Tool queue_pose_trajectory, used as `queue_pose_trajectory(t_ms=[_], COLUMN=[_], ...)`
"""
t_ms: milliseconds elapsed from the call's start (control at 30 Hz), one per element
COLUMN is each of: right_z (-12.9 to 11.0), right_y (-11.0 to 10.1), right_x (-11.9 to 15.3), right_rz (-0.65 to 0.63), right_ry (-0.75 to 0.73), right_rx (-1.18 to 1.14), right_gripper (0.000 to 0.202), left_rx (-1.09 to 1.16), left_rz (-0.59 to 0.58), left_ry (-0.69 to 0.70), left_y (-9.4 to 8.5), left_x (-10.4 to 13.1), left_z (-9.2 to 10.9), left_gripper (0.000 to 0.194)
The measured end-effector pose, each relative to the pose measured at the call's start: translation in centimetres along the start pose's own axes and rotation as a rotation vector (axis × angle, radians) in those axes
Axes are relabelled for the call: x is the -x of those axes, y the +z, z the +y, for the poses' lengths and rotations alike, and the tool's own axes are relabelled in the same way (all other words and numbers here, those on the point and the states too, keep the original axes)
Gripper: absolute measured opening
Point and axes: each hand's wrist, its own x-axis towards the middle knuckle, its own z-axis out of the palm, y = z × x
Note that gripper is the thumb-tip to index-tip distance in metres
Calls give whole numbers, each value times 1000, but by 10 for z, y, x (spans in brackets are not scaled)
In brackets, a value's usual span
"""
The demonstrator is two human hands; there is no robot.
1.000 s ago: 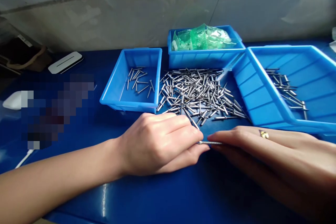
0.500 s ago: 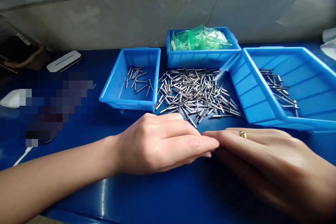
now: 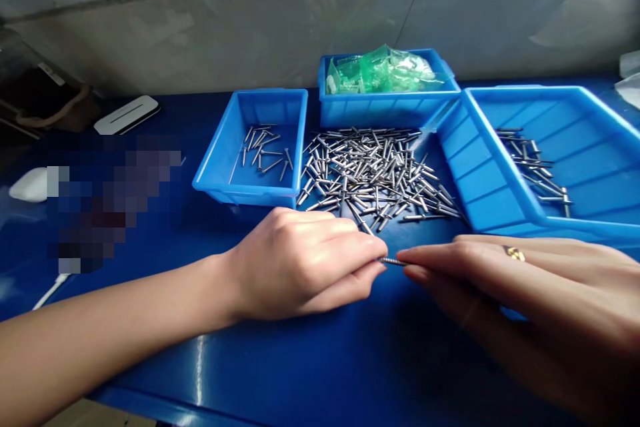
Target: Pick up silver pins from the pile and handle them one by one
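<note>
A thin threaded screw (image 3: 393,261) spans the small gap between my two hands. One end is pinched in the fingertips of my left hand (image 3: 315,263); the thumb and forefinger of my right hand (image 3: 520,287), which wears a ring, close on the other end. Behind my hands a loose heap of metal rivets and screws (image 3: 375,170) lies on the blue table (image 3: 280,373). Several screws lie in the left blue bin (image 3: 245,193). Rivets sit in the right blue bin (image 3: 585,147).
At the back, a blue bin (image 3: 390,110) holds green and clear plastic bags (image 3: 377,70). On the left are a white flat device (image 3: 127,115), a white rounded object (image 3: 30,185), a blurred-out patch and a white cable (image 3: 47,292). A grey wall (image 3: 225,40) rises behind.
My hands, earlier touching at the fingertips, have moved apart a little, and the screw now shows between them. My right hand has shifted right.
</note>
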Motion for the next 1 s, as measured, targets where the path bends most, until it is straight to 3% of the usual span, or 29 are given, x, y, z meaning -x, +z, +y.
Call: queue_pose_trajectory(t_ms=[333, 467, 567, 767, 1000], right_z=[2, 0, 2, 4, -2], right_y=[1, 4, 6, 3, -3], right_x=[-10, -15, -17, -4, 8], right_rz=[-94, -59, -53, 10, 5], right_ry=[-35, -87, -74, 26, -16], right_rx=[-12, -47, -50, -33, 40], right_gripper=[39, 38, 38, 26, 32], left_rx=[27, 121, 68, -44, 84], left_rz=[42, 9, 32, 78, 16], left_ry=[-20, 29, 14, -123, -90], left_y=[-6, -8, -9, -5, 1], left_x=[3, 3, 3, 0, -3], left_z=[6, 7, 8, 12, 7], left_gripper=[25, 24, 21, 30, 33])
